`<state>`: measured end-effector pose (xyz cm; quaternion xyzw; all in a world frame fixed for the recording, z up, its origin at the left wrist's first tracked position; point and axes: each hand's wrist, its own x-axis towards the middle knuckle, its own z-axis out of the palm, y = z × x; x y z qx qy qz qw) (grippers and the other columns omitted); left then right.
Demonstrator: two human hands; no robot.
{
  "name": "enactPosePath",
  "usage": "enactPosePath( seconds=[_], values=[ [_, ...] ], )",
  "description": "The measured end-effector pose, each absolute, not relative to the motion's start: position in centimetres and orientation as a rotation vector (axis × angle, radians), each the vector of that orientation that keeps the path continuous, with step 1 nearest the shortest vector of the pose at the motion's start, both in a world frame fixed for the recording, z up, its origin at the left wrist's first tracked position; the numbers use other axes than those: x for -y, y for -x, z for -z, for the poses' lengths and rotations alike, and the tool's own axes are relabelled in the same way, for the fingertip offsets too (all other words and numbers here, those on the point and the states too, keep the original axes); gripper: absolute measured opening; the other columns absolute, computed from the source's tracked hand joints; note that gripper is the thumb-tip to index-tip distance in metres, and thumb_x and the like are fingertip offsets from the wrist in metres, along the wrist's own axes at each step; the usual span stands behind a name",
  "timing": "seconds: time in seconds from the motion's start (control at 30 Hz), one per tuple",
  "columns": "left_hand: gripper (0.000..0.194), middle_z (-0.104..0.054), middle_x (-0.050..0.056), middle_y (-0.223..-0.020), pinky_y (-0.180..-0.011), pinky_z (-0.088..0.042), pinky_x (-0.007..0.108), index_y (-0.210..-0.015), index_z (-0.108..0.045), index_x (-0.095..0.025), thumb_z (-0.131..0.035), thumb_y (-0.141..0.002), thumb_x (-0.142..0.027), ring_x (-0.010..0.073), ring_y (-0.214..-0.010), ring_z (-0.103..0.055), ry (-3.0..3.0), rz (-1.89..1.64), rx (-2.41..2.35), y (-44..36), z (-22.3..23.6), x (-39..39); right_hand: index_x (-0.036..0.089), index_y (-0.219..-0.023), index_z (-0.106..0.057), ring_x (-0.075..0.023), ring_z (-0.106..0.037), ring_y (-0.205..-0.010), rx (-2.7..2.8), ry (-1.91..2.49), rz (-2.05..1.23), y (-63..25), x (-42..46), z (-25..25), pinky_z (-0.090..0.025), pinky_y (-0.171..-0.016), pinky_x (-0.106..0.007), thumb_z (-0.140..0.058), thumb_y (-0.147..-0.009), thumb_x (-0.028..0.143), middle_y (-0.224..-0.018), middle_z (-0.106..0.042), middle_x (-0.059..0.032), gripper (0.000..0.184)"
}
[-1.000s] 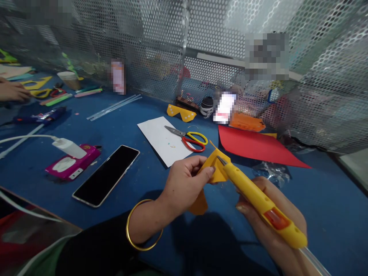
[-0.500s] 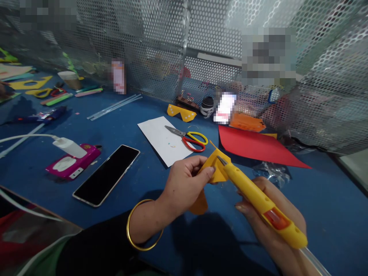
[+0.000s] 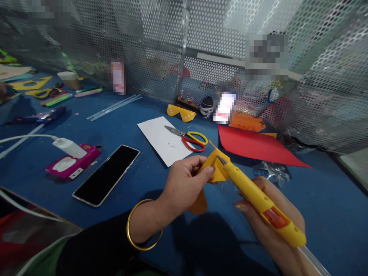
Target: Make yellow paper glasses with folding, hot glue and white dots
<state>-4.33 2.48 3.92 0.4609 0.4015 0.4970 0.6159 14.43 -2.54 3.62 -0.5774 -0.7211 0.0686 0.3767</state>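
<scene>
My left hand (image 3: 184, 184) pinches a folded piece of yellow paper (image 3: 217, 168) between thumb and fingers. Another flap of that paper hangs below the hand. My right hand (image 3: 267, 214) is wrapped round a yellow glue gun (image 3: 253, 191), with a clear glue stick (image 3: 312, 258) sticking out of its back end. The gun's metal nozzle points at the fold of the paper and looks to be touching it. Just beyond my left hand, scissors (image 3: 186, 138) with red and yellow handles lie partly on a white sheet (image 3: 158, 136).
A black-screened phone (image 3: 106, 176) and a magenta power strip (image 3: 73, 163) with a white plug lie to the left. A red sheet (image 3: 255, 145), a yellow paper mask shape (image 3: 181, 112) and a lit phone (image 3: 224, 108) are near the perforated metal screen (image 3: 149, 46).
Hardly anything differs. The glue gun's rear end and my right hand have shifted very slightly to the left; the nozzle stays at the paper fold.
</scene>
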Motion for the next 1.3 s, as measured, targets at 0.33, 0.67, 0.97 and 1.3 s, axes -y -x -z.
enactPosePath(
  seconds=[0.33,0.67,0.97,1.3],
  values=[
    [0.01,-0.075,0.002,-0.079,-0.073,-0.056,0.024,-0.087,-0.074,-0.016,-0.071,-0.08,-0.021,0.0122,-0.073,-0.067,-1.058,-1.151,-0.918,4.25,-3.98,-2.5,0.026,-0.08,-0.05,-0.0132,-0.048,-0.052,1.847,1.511,-0.167,-14.57,2.55,-3.63,-0.035,-0.049,-0.029,-0.053,-0.091,0.074,-0.065,-0.052,0.0043,0.049],
    [0.011,-0.074,0.002,-0.079,-0.074,-0.056,0.025,-0.087,-0.075,-0.016,-0.07,-0.082,-0.025,0.0129,-0.073,-0.068,-1.075,-1.155,-0.928,4.19,-3.9,-2.48,0.027,-0.08,-0.05,-0.0149,-0.051,-0.055,1.831,1.582,-0.2,-14.28,2.74,-4.03,-0.037,-0.051,-0.029,-0.048,-0.089,0.079,-0.067,-0.054,0.0037,0.053],
    [0.011,-0.075,0.003,-0.08,-0.074,-0.057,0.026,-0.087,-0.074,-0.016,-0.069,-0.083,-0.025,0.0133,-0.073,-0.068,-1.083,-1.155,-0.936,4.18,-3.98,-2.45,0.026,-0.073,-0.047,-0.0125,-0.046,-0.052,1.8,1.516,-0.19,-13.83,2.63,-4.43,-0.032,-0.05,-0.028,-0.056,-0.092,0.067,-0.063,-0.051,0.0051,0.046],
    [0.012,-0.075,0.003,-0.081,-0.074,-0.058,0.026,-0.088,-0.075,-0.016,-0.072,-0.08,-0.024,0.014,-0.074,-0.069,-1.074,-1.151,-0.933,4.22,-3.94,-2.54,0.026,-0.075,-0.047,-0.0125,-0.043,-0.051,1.825,1.518,-0.145,-13.93,2.57,-4.27,-0.031,-0.049,-0.028,-0.052,-0.092,0.072,-0.063,-0.049,0.0053,0.05]
  ],
)
